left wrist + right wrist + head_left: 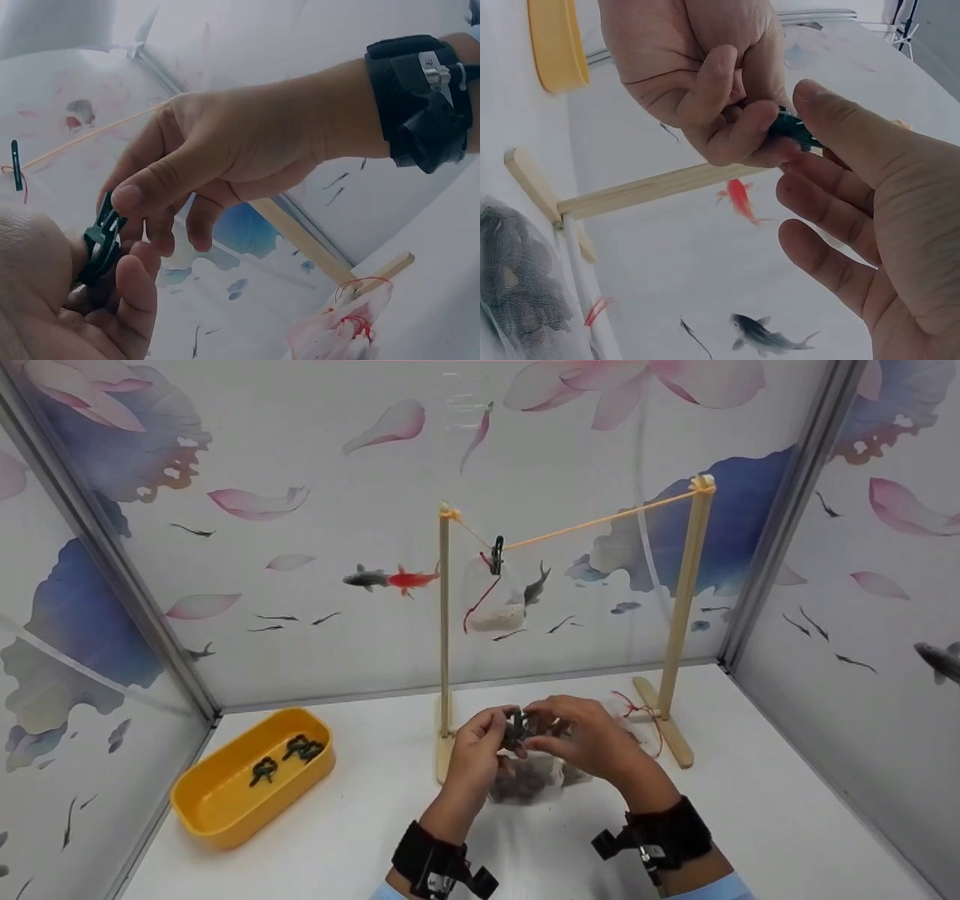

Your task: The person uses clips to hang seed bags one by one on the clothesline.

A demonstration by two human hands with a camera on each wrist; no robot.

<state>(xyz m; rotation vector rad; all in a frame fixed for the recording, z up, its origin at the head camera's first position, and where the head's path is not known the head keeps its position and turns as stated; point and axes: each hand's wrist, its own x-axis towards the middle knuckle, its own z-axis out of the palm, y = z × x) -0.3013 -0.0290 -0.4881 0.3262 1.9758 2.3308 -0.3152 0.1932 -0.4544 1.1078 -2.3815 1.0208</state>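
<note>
Green clip (pixel 102 241), illegible wristband label (pixel 429 62)

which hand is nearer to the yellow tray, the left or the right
The left. The left hand is to the right of the yellow tray, not touching it; the right hand is farther right.

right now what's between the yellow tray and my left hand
In the head view: bare white tabletop, then the foot of a wooden post, just short of your left hand.
</note>
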